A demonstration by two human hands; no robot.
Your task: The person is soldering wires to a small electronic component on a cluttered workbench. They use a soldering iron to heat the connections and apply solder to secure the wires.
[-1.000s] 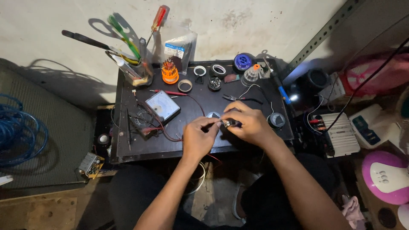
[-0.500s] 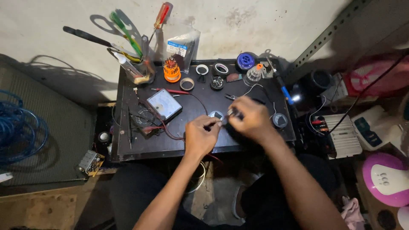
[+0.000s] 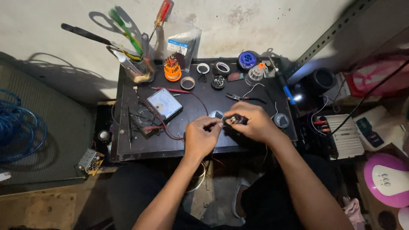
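While the dark table (image 3: pixel 140 145) carried tools, the analog meter (image 3: pixel 165 103) lay left of both hands. The right hand (image 3: pixel 251 123) pinched a small dark part (image 3: pixel 235 120) just right of the meter; the left hand (image 3: pixel 202 138) closed on its near end.

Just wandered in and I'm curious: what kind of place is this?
Probably a small electronics repair bench. A meter with red probe leads lies on the dark table, screwdrivers stand in a cup, and both hands work on a small part.
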